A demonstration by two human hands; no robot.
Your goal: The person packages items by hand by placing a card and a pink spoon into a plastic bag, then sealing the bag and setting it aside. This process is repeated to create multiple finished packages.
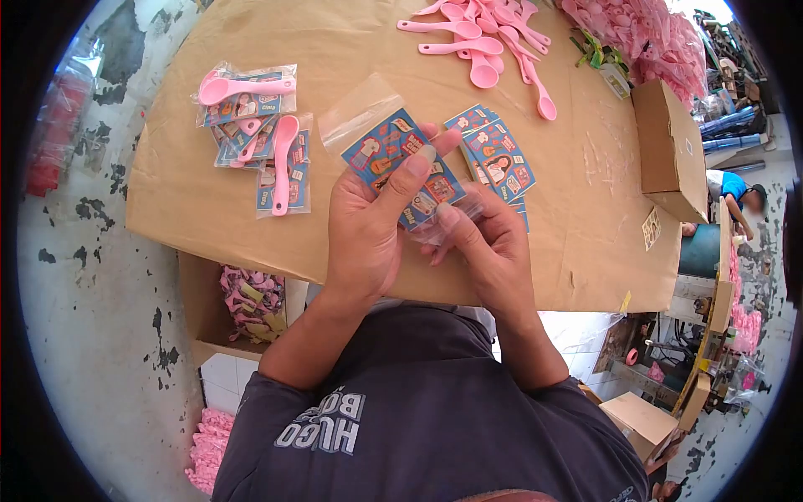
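A blue printed card [374, 151] sits inside a clear plastic bag [358, 112], held up over the near part of the table. My left hand [381, 209] grips the card and bag, its thumb lying across the printed front. At the bag's lower right end, my right hand [493, 243] pinches the plastic between thumb and fingers. Just behind the right hand lies a stack of similar blue cards [499, 159] on the table. To the left are several bagged cards with pink spoons [283, 163] on them.
Brown paper covers the table [351, 42]. Loose pink spoons [481, 46] lie in a heap at the far side, near a mass of pink bagged items [644, 42]. A cardboard box [669, 151] stands at the right edge. Another person [736, 194] bends over beyond it.
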